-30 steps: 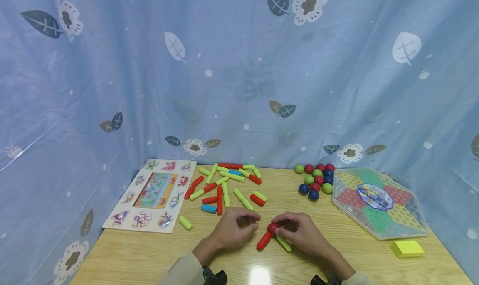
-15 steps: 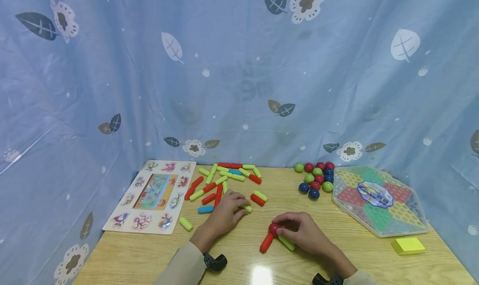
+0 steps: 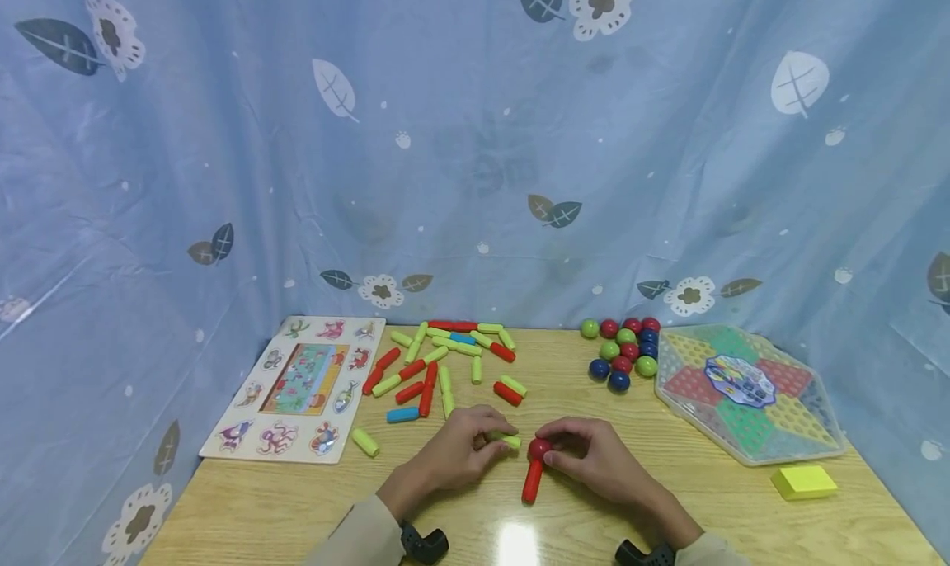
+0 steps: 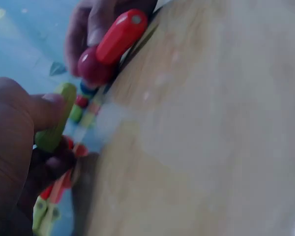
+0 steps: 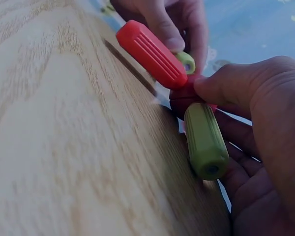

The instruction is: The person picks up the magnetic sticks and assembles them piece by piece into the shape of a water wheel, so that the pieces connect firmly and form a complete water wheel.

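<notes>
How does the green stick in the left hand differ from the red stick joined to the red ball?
The green stick is held off the table by the left hand; the red stick lies on the table. The red stick is attached to the red ball; the green stick is near the ball, contact unclear. Both are short, round-ended rods.

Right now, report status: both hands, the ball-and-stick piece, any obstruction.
Left hand pinches a green stick beside the red ball. Right hand holds the ball; red stick attached. Loose sticks lie beyond, apart.
</notes>
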`<state>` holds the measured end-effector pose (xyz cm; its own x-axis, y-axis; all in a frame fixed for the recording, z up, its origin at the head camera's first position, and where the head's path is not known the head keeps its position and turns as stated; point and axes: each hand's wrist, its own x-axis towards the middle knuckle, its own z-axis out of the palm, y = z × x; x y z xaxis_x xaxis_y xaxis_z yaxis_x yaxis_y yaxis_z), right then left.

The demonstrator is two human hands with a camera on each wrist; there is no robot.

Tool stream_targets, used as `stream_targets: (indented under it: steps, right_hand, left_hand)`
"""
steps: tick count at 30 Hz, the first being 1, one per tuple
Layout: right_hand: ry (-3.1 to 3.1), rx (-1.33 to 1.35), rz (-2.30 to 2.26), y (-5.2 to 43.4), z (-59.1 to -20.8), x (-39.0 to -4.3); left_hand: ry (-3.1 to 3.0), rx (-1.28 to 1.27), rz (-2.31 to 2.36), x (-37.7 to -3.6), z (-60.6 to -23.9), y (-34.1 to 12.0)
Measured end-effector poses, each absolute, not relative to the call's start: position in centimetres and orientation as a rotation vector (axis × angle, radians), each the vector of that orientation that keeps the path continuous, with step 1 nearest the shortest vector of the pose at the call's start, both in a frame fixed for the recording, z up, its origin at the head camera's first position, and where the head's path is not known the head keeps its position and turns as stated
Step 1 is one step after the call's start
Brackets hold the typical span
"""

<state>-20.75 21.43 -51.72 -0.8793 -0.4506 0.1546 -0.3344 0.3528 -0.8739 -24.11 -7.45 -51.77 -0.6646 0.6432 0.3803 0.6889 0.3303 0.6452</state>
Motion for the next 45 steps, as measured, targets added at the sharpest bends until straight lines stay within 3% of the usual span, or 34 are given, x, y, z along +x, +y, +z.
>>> stream_targets:
  steps: [17,21,25,29,35,45]
  right_hand:
    - [2.461,-0.700,-1.590,21.4,-51.6,-20.6]
    - [2.444,-0.688,-1.571,21.8,-51.6,-20.4]
    - [2.394,-0.661,-1.567,22.0,-51.5,-20.4]
    - [2.372,-0.653,-1.558,22.2,-51.4,-20.6]
    - [2.377,-0.641,-1.545,22.2,-51.3,-20.7]
    - [2.361,-0.639,-1.561,22.1,-51.3,-20.7]
  left_hand:
    - [-2.566,-1.227,-1.433,-23.2,-52.0,-6.5]
    - [-2.551,-1.233,-1.509,-24.0,-51.3,-8.1]
    - [-2.531,-1.016,-1.547,-25.2,-50.4,-11.3]
    - [-2.567,-0.880,-1.279,-26.4,-50.4,-13.8]
    - [-2.621,-1.059,-0.753,-27.2,-50.9,-14.3]
    - [-2.717,-0.957,-0.820,-26.8,-51.2,-13.8]
